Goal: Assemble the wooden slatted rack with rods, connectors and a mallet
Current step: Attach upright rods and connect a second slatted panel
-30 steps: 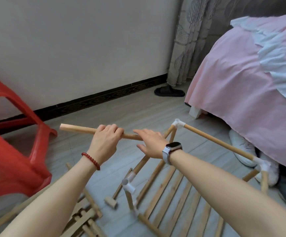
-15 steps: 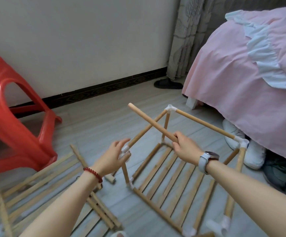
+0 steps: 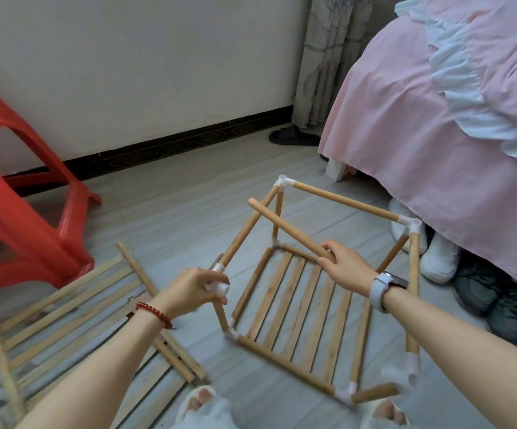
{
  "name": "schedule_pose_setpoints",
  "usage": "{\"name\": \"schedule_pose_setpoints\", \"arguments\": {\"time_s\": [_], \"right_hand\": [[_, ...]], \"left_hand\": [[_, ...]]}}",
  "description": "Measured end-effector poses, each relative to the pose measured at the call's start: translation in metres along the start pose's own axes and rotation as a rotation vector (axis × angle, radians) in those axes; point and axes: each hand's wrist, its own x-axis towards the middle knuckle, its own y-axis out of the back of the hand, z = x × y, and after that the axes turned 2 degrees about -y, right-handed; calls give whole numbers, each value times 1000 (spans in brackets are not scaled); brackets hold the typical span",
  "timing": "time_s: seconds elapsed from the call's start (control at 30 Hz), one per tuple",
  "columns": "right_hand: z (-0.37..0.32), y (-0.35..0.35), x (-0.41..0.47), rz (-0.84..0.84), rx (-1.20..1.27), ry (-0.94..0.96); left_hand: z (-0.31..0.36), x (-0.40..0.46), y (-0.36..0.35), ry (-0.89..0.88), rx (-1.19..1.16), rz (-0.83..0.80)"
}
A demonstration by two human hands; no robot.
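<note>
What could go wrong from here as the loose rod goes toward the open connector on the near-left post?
1. The right hand grips the loose rod at one end only, so its far tip may swing and miss the white connector that the left hand holds.
2. The frame stands unbraced on that side, so pushing could rack it.

We see the half-built rack [image 3: 312, 292] standing on the floor [image 3: 170, 212], its slatted base lying flat; our left hand [image 3: 189, 289] grips the white connector [image 3: 218, 286] on the near-left upright; our right hand [image 3: 346, 264] holds a loose rod [image 3: 285, 226] by its lower end, slanting up and away to the left across the frame; a spare slatted panel [image 3: 65, 323] lies flat to the left, beside a red stool [image 3: 19, 193]; a pink-draped bed [image 3: 436, 134] with shoes [image 3: 436, 258] below it fills the right.
</note>
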Motion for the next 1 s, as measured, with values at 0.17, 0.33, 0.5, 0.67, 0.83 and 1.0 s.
{"name": "schedule_pose_setpoints", "arguments": {"time_s": [0.17,0.33,0.5,0.67,0.83,1.0], "right_hand": [[-4,5,-3,-6,-31,21],[-5,11,-12,18,-92,110],[15,16,-19,3,-166,72],[42,23,-32,13,-298,80],[59,15,-36,8,-508,37],[51,10,-30,45,-473,50]], "left_hand": [[17,-5,-24,25,-45,144],[22,-3,-32,87,-60,245],[52,15,-47,75,-27,320],[62,28,-54,19,-220,211],[60,30,-59,-30,-261,226],[60,30,-62,-35,-212,246]]}}
